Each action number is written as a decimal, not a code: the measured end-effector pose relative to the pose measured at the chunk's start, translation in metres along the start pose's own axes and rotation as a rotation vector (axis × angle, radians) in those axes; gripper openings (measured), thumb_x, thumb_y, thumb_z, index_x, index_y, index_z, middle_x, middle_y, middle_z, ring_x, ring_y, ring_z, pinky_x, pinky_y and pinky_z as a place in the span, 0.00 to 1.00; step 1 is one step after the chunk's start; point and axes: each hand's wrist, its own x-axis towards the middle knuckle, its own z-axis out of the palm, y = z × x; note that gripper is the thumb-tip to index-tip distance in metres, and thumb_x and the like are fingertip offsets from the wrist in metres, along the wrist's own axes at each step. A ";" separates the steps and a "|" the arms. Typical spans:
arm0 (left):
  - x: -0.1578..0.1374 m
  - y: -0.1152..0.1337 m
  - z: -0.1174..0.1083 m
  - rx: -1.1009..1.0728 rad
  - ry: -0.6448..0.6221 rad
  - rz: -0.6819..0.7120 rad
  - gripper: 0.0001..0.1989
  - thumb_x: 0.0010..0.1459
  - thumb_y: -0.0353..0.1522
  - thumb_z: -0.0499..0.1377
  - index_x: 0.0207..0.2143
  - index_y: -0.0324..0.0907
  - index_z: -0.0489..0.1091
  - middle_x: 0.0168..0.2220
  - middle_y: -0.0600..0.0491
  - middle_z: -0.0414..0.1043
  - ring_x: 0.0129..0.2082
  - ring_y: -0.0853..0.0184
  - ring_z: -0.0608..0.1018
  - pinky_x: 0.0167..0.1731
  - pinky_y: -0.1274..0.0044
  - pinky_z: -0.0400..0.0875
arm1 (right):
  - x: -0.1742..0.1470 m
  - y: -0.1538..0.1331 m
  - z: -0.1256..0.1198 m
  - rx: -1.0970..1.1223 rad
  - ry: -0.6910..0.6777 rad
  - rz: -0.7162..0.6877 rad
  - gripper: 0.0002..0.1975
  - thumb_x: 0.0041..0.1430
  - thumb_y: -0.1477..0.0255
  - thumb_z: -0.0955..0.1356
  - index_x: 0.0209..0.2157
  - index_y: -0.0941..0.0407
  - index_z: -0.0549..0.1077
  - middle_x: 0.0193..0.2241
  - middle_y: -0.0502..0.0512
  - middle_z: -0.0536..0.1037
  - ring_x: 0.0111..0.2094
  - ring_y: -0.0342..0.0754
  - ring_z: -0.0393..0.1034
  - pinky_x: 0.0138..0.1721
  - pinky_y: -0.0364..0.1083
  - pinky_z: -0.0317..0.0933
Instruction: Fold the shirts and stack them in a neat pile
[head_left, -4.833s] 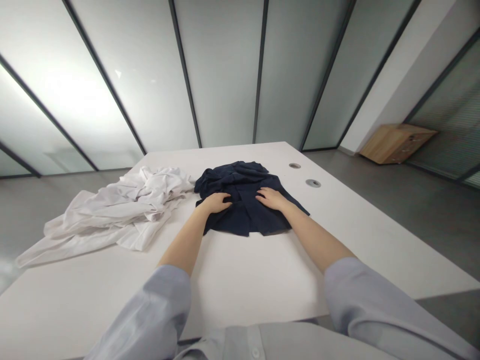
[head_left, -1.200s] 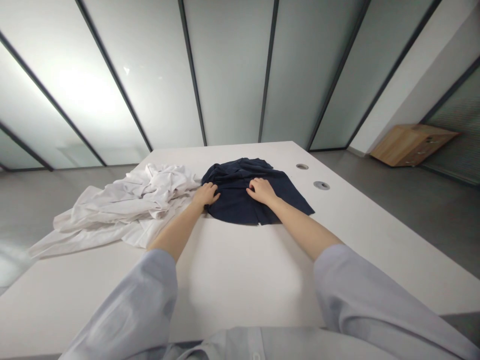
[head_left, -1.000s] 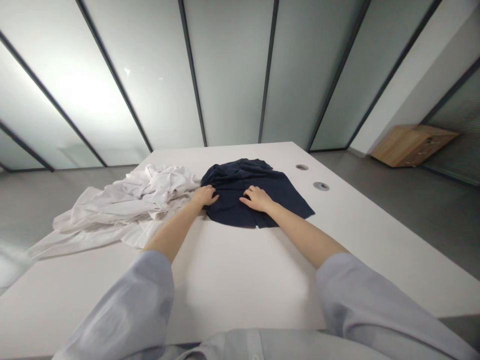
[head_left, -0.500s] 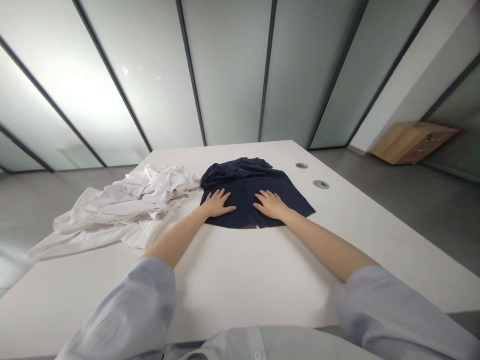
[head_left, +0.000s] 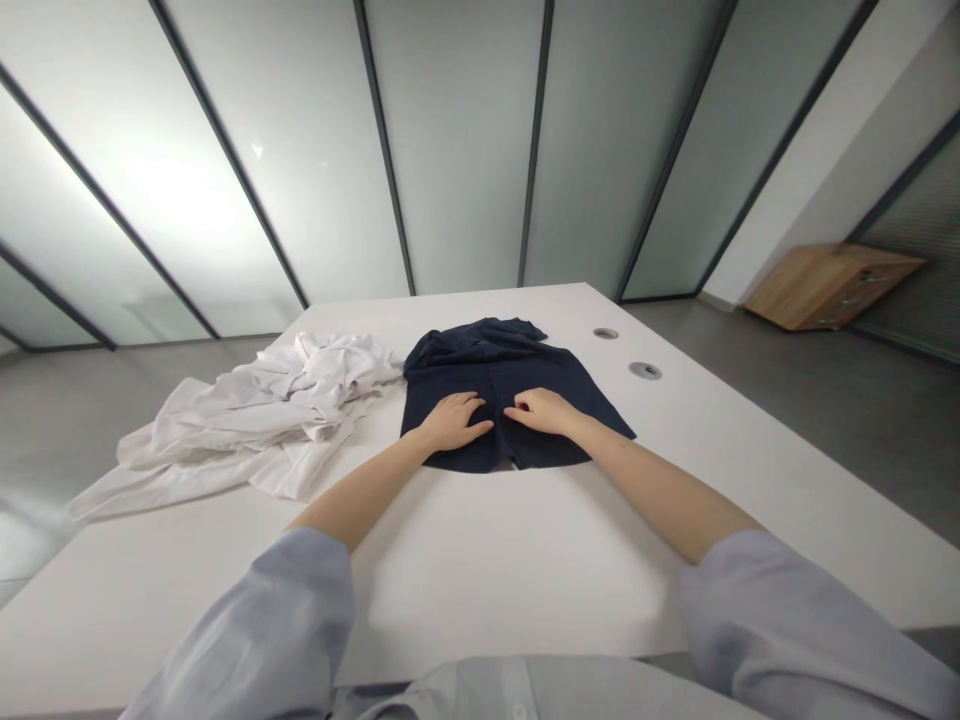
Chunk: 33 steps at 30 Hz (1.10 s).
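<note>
A navy garment [head_left: 559, 375] lies spread on the white table, bunched at its far end. Down its middle runs a seam line, with a small notch at the near edge. My left hand [head_left: 451, 420] rests on the near left part of the cloth, fingers bent and thumb apart. Just right of the seam, my right hand [head_left: 546, 411] has its fingers curled in, thumb close to the index finger, on the cloth. The exact grip of these fingertips is partly hidden. A crumpled heap of white cloth [head_left: 259, 410] sits to the left of the navy garment.
The white table [head_left: 517, 570] reaches to a frosted glass partition [head_left: 465, 150] at the back. Two round cable holes, one nearer [head_left: 645, 370], are set in the tabletop on the right. A wooden cabinet [head_left: 806, 285] stands on the floor at far right.
Both hands have moved closer together towards the middle seam. The right fingers, spread flat before, are now curled in; the left fingers are more bent. The garment's near edge reaches slightly closer to me.
</note>
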 end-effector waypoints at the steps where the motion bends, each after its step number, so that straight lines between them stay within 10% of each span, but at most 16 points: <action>1: 0.002 0.003 0.002 -0.008 -0.019 -0.012 0.33 0.63 0.52 0.44 0.60 0.41 0.62 0.64 0.44 0.58 0.64 0.58 0.61 0.62 0.67 0.53 | -0.001 -0.002 0.001 -0.007 -0.027 0.029 0.22 0.64 0.53 0.61 0.32 0.55 0.77 0.33 0.57 0.80 0.34 0.50 0.74 0.33 0.44 0.61; 11: 0.004 0.004 -0.004 -0.030 -0.264 -0.079 0.51 0.48 0.64 0.52 0.68 0.48 0.47 0.70 0.43 0.39 0.69 0.49 0.44 0.62 0.49 0.41 | 0.003 -0.019 -0.007 -0.165 -0.158 0.040 0.18 0.57 0.59 0.64 0.37 0.56 0.80 0.37 0.62 0.81 0.39 0.56 0.75 0.37 0.47 0.64; 23: 0.010 0.032 0.005 0.035 -0.189 -0.139 0.56 0.45 0.67 0.48 0.67 0.42 0.49 0.69 0.41 0.43 0.68 0.47 0.45 0.63 0.54 0.37 | 0.019 -0.005 -0.016 0.500 -0.156 0.029 0.17 0.64 0.67 0.60 0.28 0.59 0.76 0.24 0.55 0.78 0.26 0.45 0.71 0.30 0.42 0.61; 28: 0.013 0.001 -0.001 0.001 -0.124 -0.164 0.46 0.55 0.62 0.44 0.65 0.43 0.54 0.68 0.44 0.47 0.68 0.51 0.49 0.64 0.57 0.40 | 0.020 0.011 -0.001 0.247 0.081 0.056 0.13 0.63 0.70 0.62 0.42 0.56 0.77 0.43 0.58 0.79 0.43 0.50 0.73 0.45 0.45 0.62; 33: 0.018 -0.036 0.000 0.045 -0.093 -0.330 0.40 0.61 0.56 0.40 0.66 0.41 0.53 0.69 0.43 0.47 0.68 0.54 0.51 0.64 0.60 0.44 | 0.017 0.018 0.021 -0.028 0.022 0.103 0.27 0.66 0.60 0.58 0.63 0.55 0.61 0.65 0.62 0.57 0.65 0.58 0.49 0.62 0.58 0.46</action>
